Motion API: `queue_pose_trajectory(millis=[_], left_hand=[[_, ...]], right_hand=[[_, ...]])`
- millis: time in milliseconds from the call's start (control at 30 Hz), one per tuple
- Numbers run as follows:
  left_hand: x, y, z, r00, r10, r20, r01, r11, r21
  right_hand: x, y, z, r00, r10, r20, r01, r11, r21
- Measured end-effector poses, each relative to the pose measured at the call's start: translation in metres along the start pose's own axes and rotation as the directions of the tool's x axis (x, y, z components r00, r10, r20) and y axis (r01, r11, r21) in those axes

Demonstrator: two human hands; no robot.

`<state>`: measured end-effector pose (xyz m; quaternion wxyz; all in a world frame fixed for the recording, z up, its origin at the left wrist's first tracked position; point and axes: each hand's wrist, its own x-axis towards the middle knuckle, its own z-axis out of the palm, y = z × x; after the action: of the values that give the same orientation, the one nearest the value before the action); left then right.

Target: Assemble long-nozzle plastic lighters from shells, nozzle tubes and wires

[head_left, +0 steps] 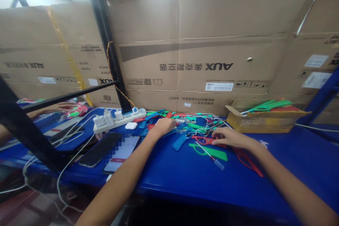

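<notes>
My left hand (pixel 164 126) reaches into a pile of blue, red and green plastic parts with thin wires (pixel 194 123); its fingers are curled, and what they hold is hidden. Over a red handle-shaped piece (pixel 202 140), my right hand (pixel 229 137) is bent with its fingers closed on that piece. Below lie a green piece (pixel 215 153) and a thin screwdriver with a clear handle (pixel 218 163). Another red piece (pixel 249 164) extends from under the right wrist. A blue piece (pixel 180 142) rests between the hands.
An open cardboard box (pixel 262 122) holding green pieces stands at the back right. Left are a power strip (pixel 119 120), a white case (pixel 131 125), two phones (pixel 99 150) and white cables. A black post (pixel 106 39) rises there; another person's hand (pixel 62 106) shows beyond it.
</notes>
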<state>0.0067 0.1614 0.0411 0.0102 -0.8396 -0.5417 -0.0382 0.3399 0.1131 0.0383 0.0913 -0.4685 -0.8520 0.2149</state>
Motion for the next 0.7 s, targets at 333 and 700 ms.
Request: queue_pose_trajectory(millis=[333,700], left_hand=[[-0.005,0.024,-0.002,0.993,0.114,0.018,-0.114,0.993,-0.031],[-0.003,0.003,-0.02,0.956,-0.248,-0.155,0.25,0.968,-0.008]], right_hand=[[0.0,0.0,0.0,1.0,-0.016,-0.014,0.016,1.0,-0.003],[0.0,-0.003,0.0,0.999,-0.041,-0.027,0.04,0.999,-0.033]])
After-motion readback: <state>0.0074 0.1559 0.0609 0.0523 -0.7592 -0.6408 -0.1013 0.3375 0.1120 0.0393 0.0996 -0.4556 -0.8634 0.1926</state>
